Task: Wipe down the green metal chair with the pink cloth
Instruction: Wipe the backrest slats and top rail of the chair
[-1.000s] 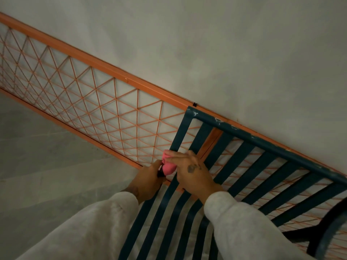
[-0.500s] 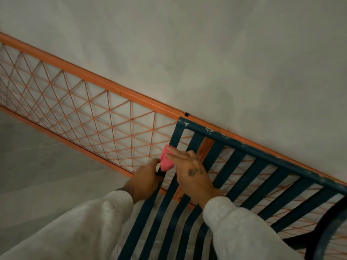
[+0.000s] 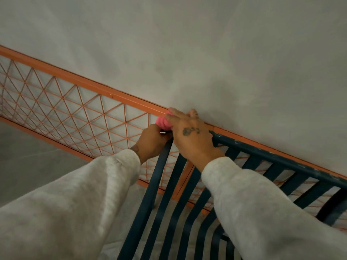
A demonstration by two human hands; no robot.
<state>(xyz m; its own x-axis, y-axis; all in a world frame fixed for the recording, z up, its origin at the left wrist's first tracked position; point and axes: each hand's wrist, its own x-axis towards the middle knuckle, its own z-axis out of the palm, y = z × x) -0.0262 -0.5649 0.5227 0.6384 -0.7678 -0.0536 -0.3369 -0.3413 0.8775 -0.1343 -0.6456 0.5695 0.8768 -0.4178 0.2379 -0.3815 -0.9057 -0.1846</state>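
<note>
Desk: Hands and pink cloth [image 3: 163, 124] have climbed from mid-slat to the top left corner of the chair back since a second ago. Correct?

Photographer: Correct. Seen from the head camera, the right hand [image 3: 191, 136] lies over the bunched cloth, fingers bent across it. It presses the cloth onto the corner where the green metal chair [image 3: 281, 158] joins top rail to leftmost upright. A pink fold pokes out to the left, between the two hands.

Desk: And the left hand?

Photographer: The left hand [image 3: 152, 141] sits just below, fingers wrapped round that upright [image 3: 161, 166] as if to steady it. On its far side the chair stands close against an orange lattice panel [image 3: 75, 117] and a grey wall [image 3: 206, 53].

Desk: How will the things handle?

Photographer: This is my judgement only. The cloth looks soft and light, able to fold round a narrow bar, so it is best held wadded and left to wrap the rail. The chair is stiff painted metal, perhaps light enough to shift under a push, which would explain the bracing grip on the upright. Pale chips along the rail might snag the fabric.
</note>
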